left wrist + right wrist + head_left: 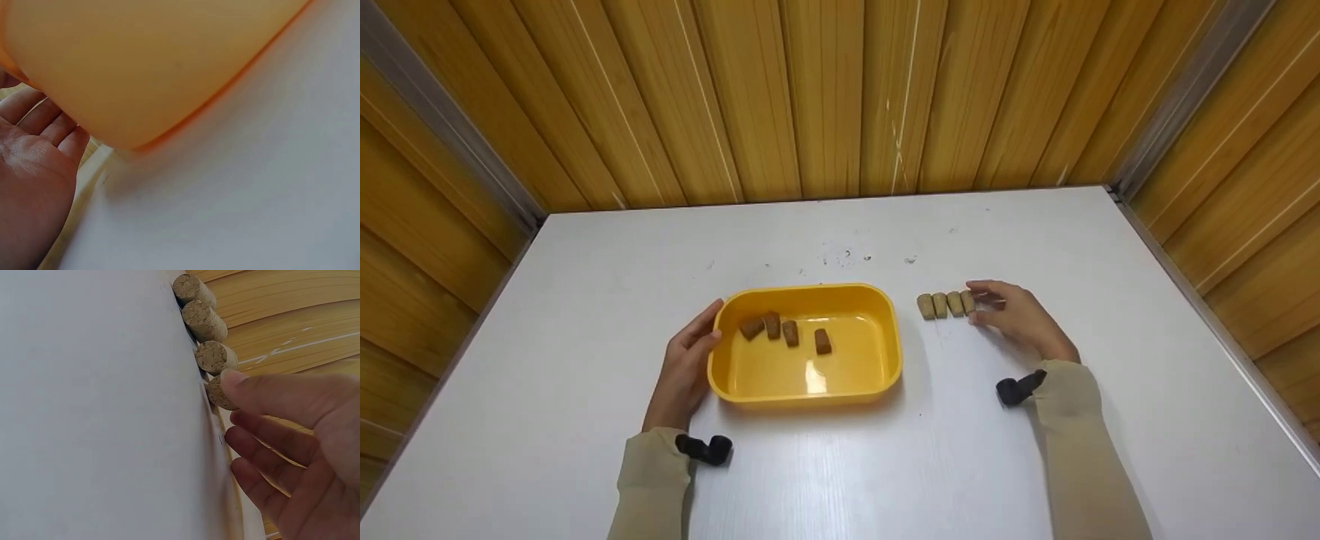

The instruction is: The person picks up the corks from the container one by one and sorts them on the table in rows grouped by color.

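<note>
A yellow plastic tray (810, 401) stands on the white table, several short brown tapered pieces (790, 333) lying inside it. At its left side my left hand (684, 367) holds it, thumb at the rim and fingers along the outer wall; the left wrist view shows the palm beside the tray wall (140, 67). Several light cork stoppers (940, 305) lie side by side in a row right of the tray. My right hand (1020, 319) pinches the rightmost cork stopper (218, 392) at the row's end, the thumb on its near end face.
The white table (825, 480) backs onto a wood-look panel wall (817, 97), with more panels at both sides. Dark specks (847, 253) mark the surface behind the tray. Black devices (709, 450) sit at both wrists.
</note>
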Tool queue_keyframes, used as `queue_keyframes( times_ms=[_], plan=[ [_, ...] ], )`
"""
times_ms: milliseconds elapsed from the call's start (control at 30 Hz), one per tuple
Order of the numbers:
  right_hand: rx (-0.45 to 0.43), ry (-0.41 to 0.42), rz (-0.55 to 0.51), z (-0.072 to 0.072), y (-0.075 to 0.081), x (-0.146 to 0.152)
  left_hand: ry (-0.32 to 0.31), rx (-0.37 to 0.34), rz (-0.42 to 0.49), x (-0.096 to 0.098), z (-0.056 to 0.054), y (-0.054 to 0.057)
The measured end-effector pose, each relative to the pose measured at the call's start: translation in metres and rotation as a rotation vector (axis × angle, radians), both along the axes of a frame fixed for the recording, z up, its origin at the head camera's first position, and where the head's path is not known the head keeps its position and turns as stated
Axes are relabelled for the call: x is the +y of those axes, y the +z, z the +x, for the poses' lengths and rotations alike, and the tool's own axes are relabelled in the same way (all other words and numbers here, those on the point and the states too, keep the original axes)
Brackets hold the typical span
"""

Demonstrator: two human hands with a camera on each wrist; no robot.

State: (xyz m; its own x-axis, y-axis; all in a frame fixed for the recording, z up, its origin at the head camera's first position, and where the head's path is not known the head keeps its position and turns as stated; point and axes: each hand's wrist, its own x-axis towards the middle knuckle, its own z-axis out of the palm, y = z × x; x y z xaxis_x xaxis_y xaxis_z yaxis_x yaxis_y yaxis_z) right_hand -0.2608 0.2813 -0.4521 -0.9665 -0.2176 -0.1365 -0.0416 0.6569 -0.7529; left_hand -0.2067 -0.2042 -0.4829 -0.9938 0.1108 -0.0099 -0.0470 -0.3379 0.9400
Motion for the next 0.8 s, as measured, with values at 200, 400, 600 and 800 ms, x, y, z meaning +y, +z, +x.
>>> queue_keyframes(
  times_ms=[200, 400, 600, 800],
  plan=[
    [0.048, -0.001, 0.012, 0.001, 0.002, -0.002, -0.005, -0.003, 0.022, 0.001, -0.001, -0.001],
    [0.016, -0.007, -0.003, -0.001, 0.009, -0.012, -0.003, -0.016, 0.003, -0.001, 0.000, -0.001],
    [0.071, 0.018, -0.025, 0.000, 0.018, -0.021, 0.009, -0.019, -0.010, 0.001, 0.001, 0.000],
    [0.134, 0.035, -0.014, -0.002, 0.030, -0.032, 0.004, -0.010, -0.011, 0.000, 0.000, 0.000]
  ],
)
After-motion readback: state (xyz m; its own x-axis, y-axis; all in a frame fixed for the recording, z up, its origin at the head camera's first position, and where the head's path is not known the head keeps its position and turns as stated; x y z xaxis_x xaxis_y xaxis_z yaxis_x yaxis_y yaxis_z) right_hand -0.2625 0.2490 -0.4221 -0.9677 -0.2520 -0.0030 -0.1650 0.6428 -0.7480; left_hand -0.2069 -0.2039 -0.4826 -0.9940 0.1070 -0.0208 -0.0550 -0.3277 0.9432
